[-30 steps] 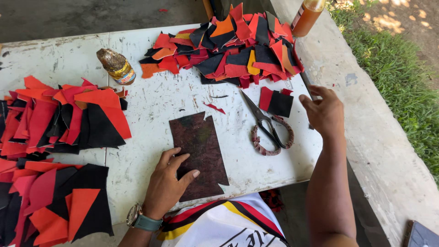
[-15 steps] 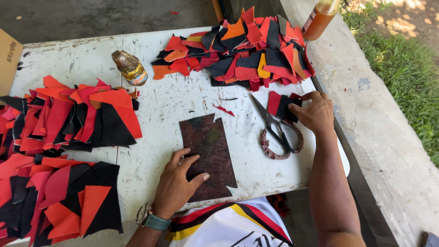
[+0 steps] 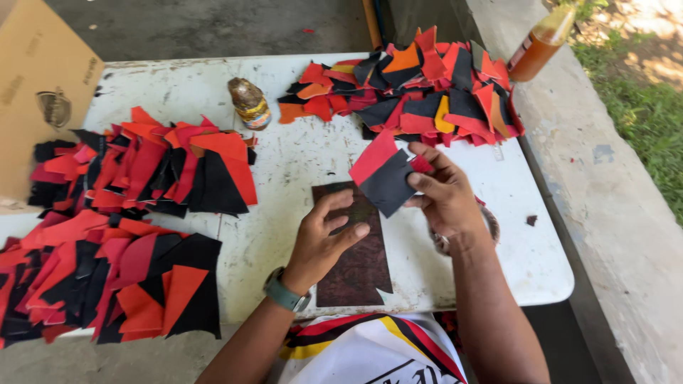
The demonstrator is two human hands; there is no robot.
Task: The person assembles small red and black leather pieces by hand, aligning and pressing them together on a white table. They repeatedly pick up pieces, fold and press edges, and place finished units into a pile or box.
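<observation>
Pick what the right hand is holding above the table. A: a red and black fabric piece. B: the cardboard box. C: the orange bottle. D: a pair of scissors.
A: the right hand pinches a red and black fabric piece above the dark brown sheet.

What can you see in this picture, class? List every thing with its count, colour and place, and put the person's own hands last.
held pieces: two, red and black, above the mat
mat: one, dark brown, table front centre
cut-piece piles: three, red, black, orange; far right, left, front left
jar: one, brownish, table back
bottle: one, orange, ledge at right
cardboard box: one, tan, far left
table: one, white
left hand: on the mat
right hand: pinching the held pieces
</observation>
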